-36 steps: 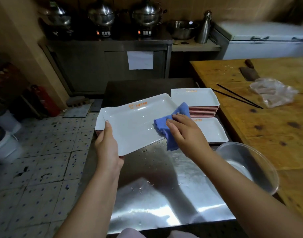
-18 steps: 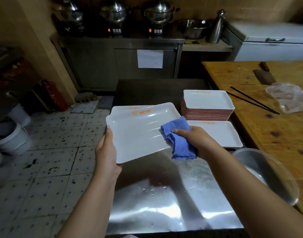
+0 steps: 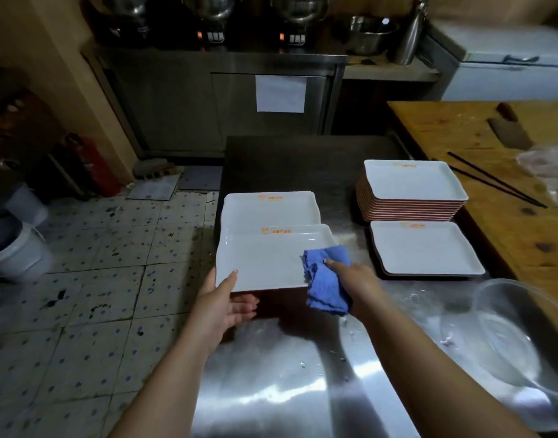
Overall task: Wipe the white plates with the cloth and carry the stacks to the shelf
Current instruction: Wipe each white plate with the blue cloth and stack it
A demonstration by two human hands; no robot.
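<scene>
My left hand [image 3: 222, 306] holds a white rectangular plate [image 3: 265, 260] by its near left corner, thumb on top and fingers underneath, just above the steel table. My right hand [image 3: 355, 279] grips a crumpled blue cloth [image 3: 326, 279] against the plate's near right corner. Behind the held plate another white plate [image 3: 271, 207] lies on the table's left side. A tall stack of white plates with red edges [image 3: 412, 191] stands at the right. In front of that stack lies a low stack [image 3: 424, 248].
The wet steel table [image 3: 271, 374] ends at its left edge over a tiled floor. A clear glass bowl [image 3: 508, 336] sits at the near right. The wooden counter [image 3: 480, 137] at the right bears a cleaver, black chopsticks and a plastic bag. White buckets [image 3: 18, 248] stand on the floor at left.
The held plate has come down from a tilt to nearly level, lower and nearer the table. The cloth has slid to the plate's near right corner.
</scene>
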